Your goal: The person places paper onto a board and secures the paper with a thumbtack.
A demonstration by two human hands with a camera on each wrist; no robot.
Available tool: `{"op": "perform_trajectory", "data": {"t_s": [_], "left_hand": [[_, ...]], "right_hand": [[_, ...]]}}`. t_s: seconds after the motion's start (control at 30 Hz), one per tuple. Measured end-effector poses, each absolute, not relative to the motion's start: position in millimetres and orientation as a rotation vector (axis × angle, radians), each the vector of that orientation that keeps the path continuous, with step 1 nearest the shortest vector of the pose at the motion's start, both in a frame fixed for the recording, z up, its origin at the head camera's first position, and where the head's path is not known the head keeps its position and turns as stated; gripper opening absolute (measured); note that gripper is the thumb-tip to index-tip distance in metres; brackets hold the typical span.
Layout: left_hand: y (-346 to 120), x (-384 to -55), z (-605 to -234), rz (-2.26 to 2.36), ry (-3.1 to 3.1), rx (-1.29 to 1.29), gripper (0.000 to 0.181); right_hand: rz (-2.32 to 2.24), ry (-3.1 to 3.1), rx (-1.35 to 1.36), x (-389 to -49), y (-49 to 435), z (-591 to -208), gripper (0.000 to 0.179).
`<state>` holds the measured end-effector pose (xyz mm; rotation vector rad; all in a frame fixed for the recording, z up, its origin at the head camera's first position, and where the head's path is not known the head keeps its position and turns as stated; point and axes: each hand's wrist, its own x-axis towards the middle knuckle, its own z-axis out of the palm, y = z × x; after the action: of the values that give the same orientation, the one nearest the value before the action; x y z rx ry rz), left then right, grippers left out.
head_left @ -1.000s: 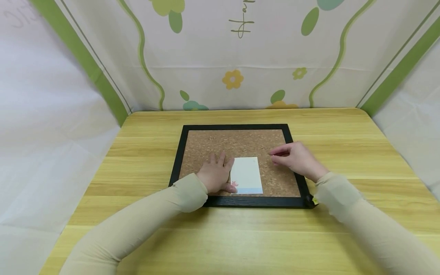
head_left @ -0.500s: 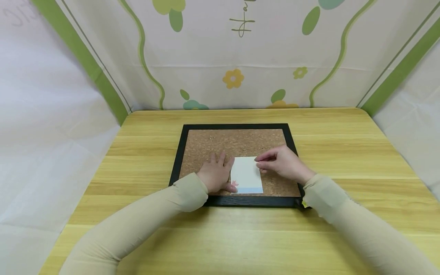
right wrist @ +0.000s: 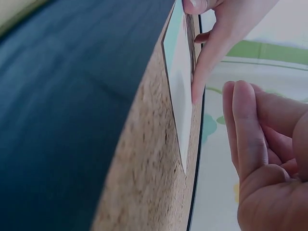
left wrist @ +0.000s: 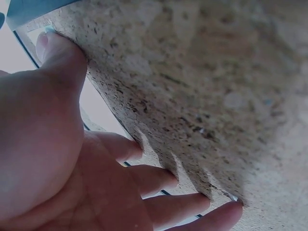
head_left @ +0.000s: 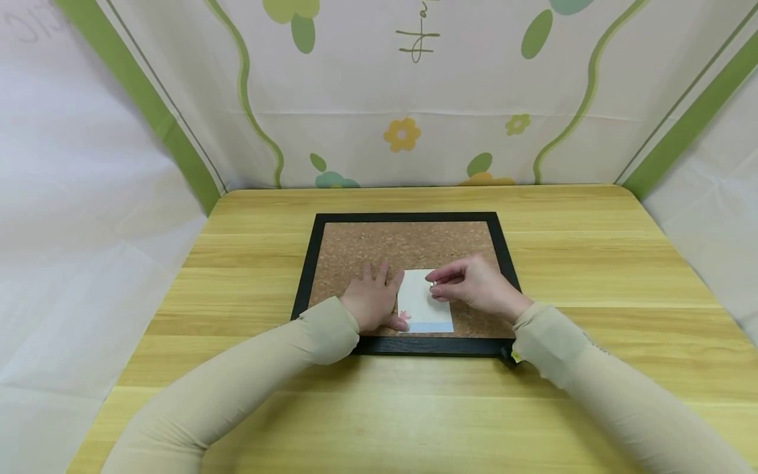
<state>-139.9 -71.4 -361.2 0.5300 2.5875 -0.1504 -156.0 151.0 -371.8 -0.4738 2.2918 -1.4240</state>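
A white note card (head_left: 422, 299) with a blue strip and a pink print lies on the framed cork board (head_left: 408, 240). My left hand (head_left: 370, 303) rests with spread fingers along the card's left edge. Its thumb (left wrist: 62, 55) presses near the lower left corner, and the other fingertips touch the cork. Over the card's upper right part, my right hand (head_left: 476, 286) pinches a small whitish pin (head_left: 433, 284) between thumb and forefinger, mostly hidden by them. In the right wrist view the fingertips of that right hand (right wrist: 269, 139) stand clear of the card.
The board's black frame (head_left: 426, 346) lies on a wood-grain table (head_left: 379, 415). A small dark item with a yellow patch (head_left: 514, 356) shows beside the right cuff at the frame's near right corner. A printed cloth (head_left: 450, 92) hangs behind.
My right hand has moved left from the cork right of the card to above the card, still pinching. My left hand and the card have stayed in place.
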Motion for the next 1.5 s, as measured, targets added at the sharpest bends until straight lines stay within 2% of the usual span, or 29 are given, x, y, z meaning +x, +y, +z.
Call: {"op": "perform_trajectory", "data": {"t_s": [0.77, 1.27, 1.5], "left_hand": [[-72, -142, -364, -0.133, 2.607, 0.532, 0.107], [-73, -141, -364, -0.197, 2.611, 0.552, 0.107], [-73, -140, -364, -0.200, 2.610, 0.555, 0.107]], "right_hand": [[-1.435, 2.253, -0.559, -153, 138, -375, 0.023], [-1.387, 2.495, -0.415, -156, 147, -364, 0.025], [-1.383, 2.562, -0.466, -165, 152, -359, 0.021]]}}
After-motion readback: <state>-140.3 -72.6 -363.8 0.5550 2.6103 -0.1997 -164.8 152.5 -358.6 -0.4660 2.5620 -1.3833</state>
